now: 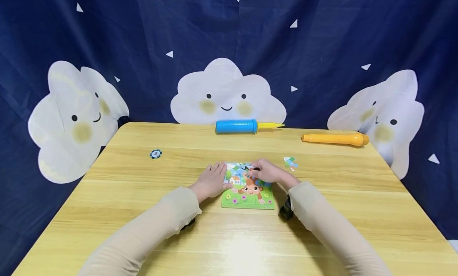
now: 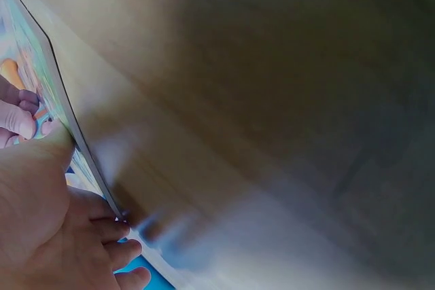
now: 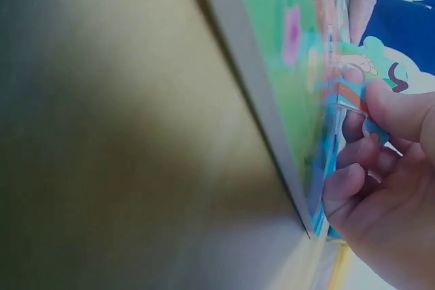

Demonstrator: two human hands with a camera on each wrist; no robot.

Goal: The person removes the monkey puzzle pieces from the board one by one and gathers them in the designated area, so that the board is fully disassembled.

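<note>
In the head view, the puzzle board (image 1: 248,190) lies flat near the middle of the wooden surface (image 1: 143,228), directly in front of the person. The left hand (image 1: 212,181) rests with straight fingers along the board's left edge, a placement that appears to brace the board against sliding. The right hand (image 1: 266,171) sits over the board's upper right area, fingers curled and pinching a puzzle piece (image 1: 250,169) held down onto the picture. Both forearms converge from the near edge of the surface, sleeves covering them to the wrists. A loose puzzle piece (image 1: 290,162) lies just beside the board on the right. Farther back lie a blue pump (image 1: 237,126), an orange pump (image 1: 334,139) and a small round token (image 1: 155,154). In the left wrist view, the left hand (image 2: 61,236) lies flat, fingers extended, touching the board's edge (image 2: 68,127); fingertips of the other hand show at the frame's left margin. In the right wrist view, the right hand (image 3: 380,168) has thumb and fingers closed round the piece's edge (image 3: 343,106), holding it against the board (image 3: 279,52); the view is blurred, so the piece's exact seating cannot be determined.
</note>
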